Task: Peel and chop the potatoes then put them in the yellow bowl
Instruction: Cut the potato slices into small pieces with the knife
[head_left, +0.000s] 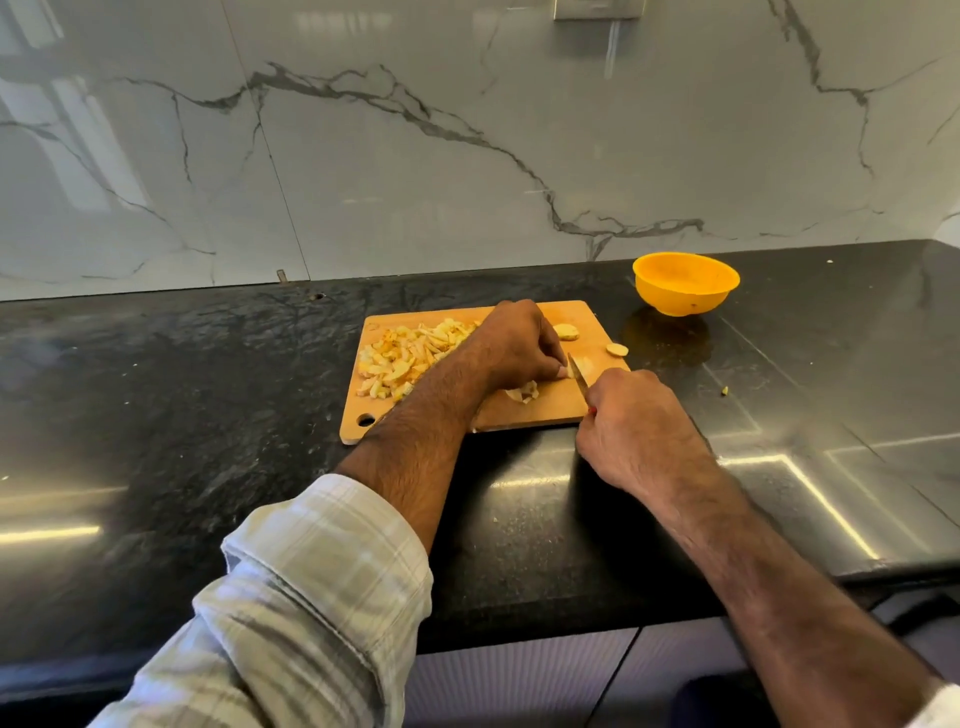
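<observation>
The potato piece (571, 370) I am cutting lies near the middle of the wooden cutting board (540, 410), pinned under the curled fingertips of my left hand (519, 345). That hand clamps it from the left side, so only a sliver of pale flesh shows just right of my fingers. The knife (577, 371) stands right against that exposed edge, its blade running from the near side of the board toward the far side, across the piece. My right hand (631, 421) is closed tight round the handle, at the board's near right edge, and it comes at the potato from the right. So the next cut, I judge, turns on the narrow gap between the blade and my left fingertips: the blade should drop just beside them, and my left hand should creep back leftward.

A few cut bits (523, 392) lie on the board just nearer to me than my left hand. The big heap of chopped potato (402, 358) fills the board's left half. Two round slices (565, 331) sit toward the board's far right corner. The yellow bowl (685, 283) waits on the black counter beyond that corner, seemingly empty, nearer to my right hand than to my left.
</observation>
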